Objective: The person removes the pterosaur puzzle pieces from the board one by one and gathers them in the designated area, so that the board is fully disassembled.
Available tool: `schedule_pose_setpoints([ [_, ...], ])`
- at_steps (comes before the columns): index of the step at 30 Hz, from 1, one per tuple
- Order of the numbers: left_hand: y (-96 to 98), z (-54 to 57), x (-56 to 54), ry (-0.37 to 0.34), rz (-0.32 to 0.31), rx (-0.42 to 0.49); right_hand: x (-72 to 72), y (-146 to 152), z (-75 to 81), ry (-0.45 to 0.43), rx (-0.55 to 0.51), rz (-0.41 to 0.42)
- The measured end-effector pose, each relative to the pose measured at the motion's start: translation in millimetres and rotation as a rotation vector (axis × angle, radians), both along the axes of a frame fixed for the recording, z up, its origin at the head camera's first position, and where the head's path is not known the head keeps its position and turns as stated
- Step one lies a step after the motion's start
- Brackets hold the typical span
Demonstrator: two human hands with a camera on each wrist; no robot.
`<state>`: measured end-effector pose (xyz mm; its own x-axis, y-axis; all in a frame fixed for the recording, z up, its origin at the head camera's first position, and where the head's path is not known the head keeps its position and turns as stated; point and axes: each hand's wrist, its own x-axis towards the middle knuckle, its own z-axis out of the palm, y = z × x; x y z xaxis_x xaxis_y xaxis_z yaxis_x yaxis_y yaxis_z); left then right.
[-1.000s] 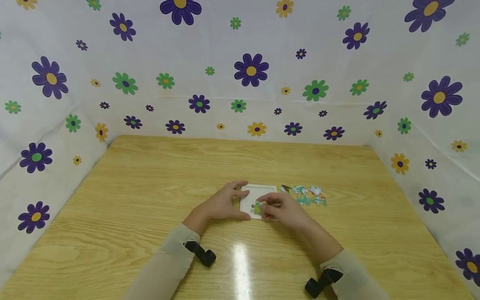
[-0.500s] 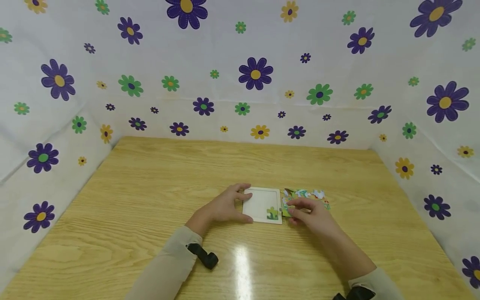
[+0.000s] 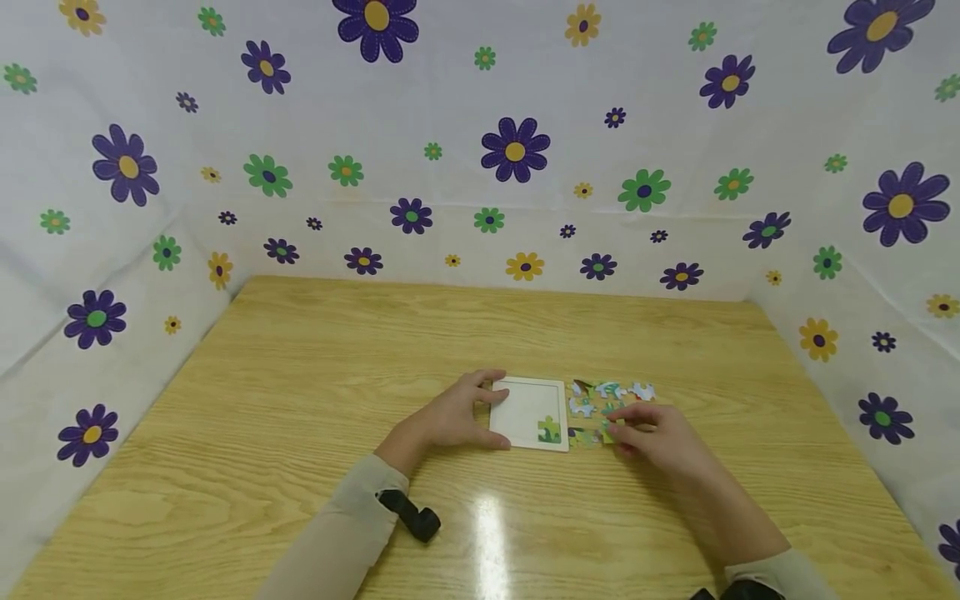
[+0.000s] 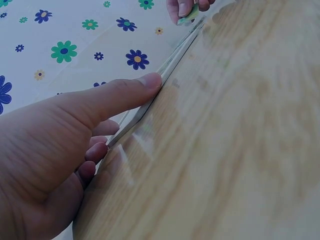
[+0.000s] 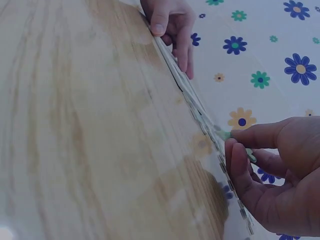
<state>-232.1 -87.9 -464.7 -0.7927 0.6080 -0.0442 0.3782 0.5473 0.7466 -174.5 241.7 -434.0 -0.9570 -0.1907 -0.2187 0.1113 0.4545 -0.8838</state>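
Note:
A shallow white puzzle tray (image 3: 517, 412) lies flat on the table, with one green jigsaw piece (image 3: 549, 430) in its lower right corner. My left hand (image 3: 453, 414) holds the tray at its left side; the thumb presses the front edge, and the fingers lie round the side and far corner. Just right of the tray, several colourful loose jigsaw pieces (image 3: 582, 407) are spread out. Over their front part, my right hand (image 3: 660, 435) pinches a greenish jigsaw piece (image 5: 251, 157) between thumb and fingers. Its fingers hide some of the loose pieces in the head view.
The wooden table (image 3: 337, 358) has a glossy top with a bright reflection near the front. A white cloth with printed flowers (image 3: 450, 167) encloses it at the back and both sides. Black wrist camera mounts (image 3: 412, 517) sit on the sleeves.
My right hand has let go of a green jigsaw piece in the tray's lower right corner, moved right to the loose pieces and taken another. The left hand stays on the tray.

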Motion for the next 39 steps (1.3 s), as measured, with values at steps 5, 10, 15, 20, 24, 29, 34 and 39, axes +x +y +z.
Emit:
schedule_pose_setpoints([
  [5,1.4,-0.1,-0.6,0.006,0.0,0.006,0.6,2.8,0.7,0.01,0.054,0.007],
  [10,1.3,-2.0,-0.4,0.002,0.005,0.001,4.5,0.8,1.0,0.075,0.202,0.015],
  [15,1.9,-2.1,-0.5,0.01,-0.001,0.011,8.2,-1.9,3.9,0.107,0.286,-0.004],
  [20,1.6,-1.1,-1.0,0.01,-0.002,0.006,3.4,-8.0,6.5,0.133,0.231,0.002],
  [24,0.3,-1.6,-0.5,0.005,-0.004,0.003,-2.9,-23.0,4.7,0.141,0.148,0.06],
  [29,-1.7,-2.0,-1.7,-0.006,0.006,0.015,-12.7,-53.5,-2.5,0.131,0.112,0.14],
  [34,3.7,-7.9,0.1,-0.009,0.0,0.017,-10.8,-64.1,-9.6,0.147,0.209,0.157],
  [39,2.2,-6.0,-1.2,0.012,-0.004,-0.003,-8.5,-68.3,-7.0,0.187,0.232,0.157],
])
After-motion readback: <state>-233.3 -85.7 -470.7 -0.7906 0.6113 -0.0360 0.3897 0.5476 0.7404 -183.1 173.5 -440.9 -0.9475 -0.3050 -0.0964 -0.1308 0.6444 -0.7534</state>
